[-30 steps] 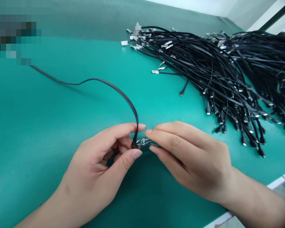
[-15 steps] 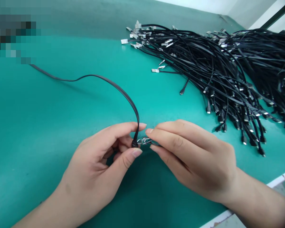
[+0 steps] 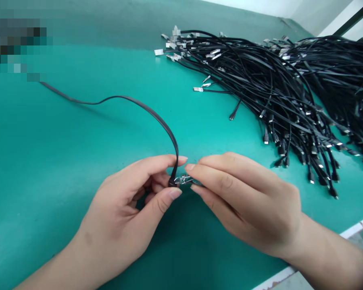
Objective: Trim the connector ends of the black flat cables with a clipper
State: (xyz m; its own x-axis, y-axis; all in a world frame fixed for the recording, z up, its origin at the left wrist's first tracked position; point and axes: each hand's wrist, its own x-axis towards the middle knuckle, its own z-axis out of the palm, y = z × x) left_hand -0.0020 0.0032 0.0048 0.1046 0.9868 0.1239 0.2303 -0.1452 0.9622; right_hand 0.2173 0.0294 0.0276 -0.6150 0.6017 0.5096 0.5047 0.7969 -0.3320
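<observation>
My left hand (image 3: 130, 209) is closed round the black end of a flat black cable (image 3: 166, 125), held between thumb and fingers. From that end the cable arches up and runs away to the upper left, where a blurred patch hides it. My right hand (image 3: 242, 197) pinches a small shiny metal tool (image 3: 184, 179), which looks like the tip of tweezers or small pliers. Its tip touches or nearly touches the cable end, while the rest is hidden under my right fingers.
A large heap of black USB cables (image 3: 245, 76) lies at the upper right, metal plugs at both ends. Another heap of cables (image 3: 339, 72) lies beyond it at the far right. Both rest on the green table mat (image 3: 63, 161), whose white edge (image 3: 278, 278) shows at lower right.
</observation>
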